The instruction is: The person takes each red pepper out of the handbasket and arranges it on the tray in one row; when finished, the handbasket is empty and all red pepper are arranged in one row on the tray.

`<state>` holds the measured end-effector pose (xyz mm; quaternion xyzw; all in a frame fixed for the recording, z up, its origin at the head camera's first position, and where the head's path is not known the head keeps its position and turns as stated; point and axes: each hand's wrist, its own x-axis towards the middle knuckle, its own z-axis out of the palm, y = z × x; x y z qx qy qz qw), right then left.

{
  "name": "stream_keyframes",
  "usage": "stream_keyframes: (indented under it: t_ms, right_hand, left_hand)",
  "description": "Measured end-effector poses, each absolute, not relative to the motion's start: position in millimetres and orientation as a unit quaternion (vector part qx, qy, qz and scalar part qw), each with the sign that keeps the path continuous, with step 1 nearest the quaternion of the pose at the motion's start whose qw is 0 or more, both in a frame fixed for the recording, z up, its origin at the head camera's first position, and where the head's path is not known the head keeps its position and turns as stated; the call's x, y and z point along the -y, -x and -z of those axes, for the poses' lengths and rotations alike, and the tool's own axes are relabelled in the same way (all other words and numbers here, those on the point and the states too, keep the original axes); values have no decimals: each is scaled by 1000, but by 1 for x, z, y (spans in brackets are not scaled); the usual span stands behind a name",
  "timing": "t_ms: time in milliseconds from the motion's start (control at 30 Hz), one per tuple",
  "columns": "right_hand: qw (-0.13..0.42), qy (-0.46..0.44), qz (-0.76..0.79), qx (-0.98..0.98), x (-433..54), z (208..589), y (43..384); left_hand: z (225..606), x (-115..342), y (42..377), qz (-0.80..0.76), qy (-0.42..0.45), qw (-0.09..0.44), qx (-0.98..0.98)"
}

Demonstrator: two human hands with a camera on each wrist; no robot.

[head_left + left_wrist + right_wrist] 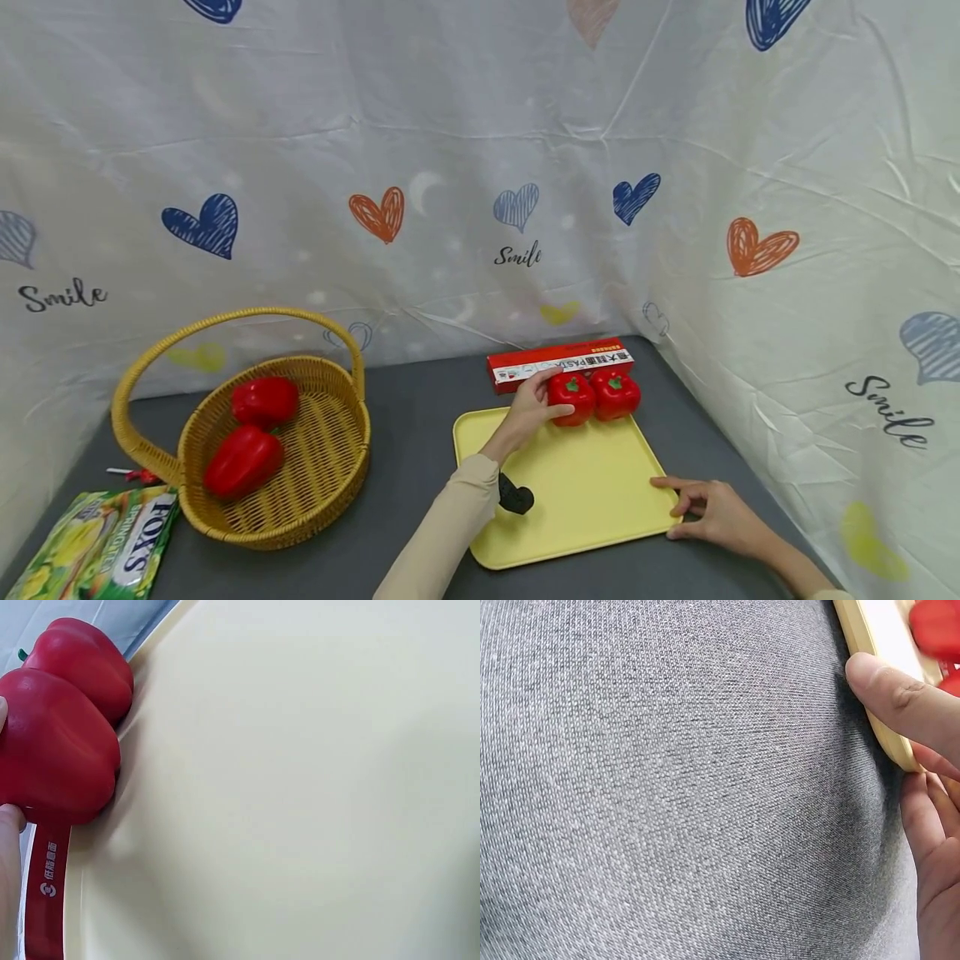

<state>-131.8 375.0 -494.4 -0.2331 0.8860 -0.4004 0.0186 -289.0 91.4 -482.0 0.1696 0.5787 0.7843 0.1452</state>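
Note:
My left hand (527, 410) grips a red bell pepper (572, 400) at the far side of a yellow tray (577, 492). Against its right side sits a second red bell pepper (616, 395). In the left wrist view the gripped pepper (56, 750) is at the left edge, with only fingertips of the hand showing. My right hand (716, 515) holds the tray's near right corner. The right wrist view has its thumb (889, 690) on the tray rim (889, 742) and curled fingers around the corner.
Left of the tray stands a yellow wicker basket (352, 467) with a tall handle and two red bell peppers (243, 461) inside. A Fox's candy bag (97, 546) and a small red-wrapped lollipop (142, 475) lie beside it. Behind the tray is a red pasta box (558, 363).

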Motion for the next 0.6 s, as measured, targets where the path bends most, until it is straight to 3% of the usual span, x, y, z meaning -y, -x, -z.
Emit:
stream_keyframes:
  t_ms: [600]
  right_hand:
    - [31, 215, 404, -888, -375, 494, 132]
  left_hand:
    - [479, -86, 291, -748, -181, 129, -626]
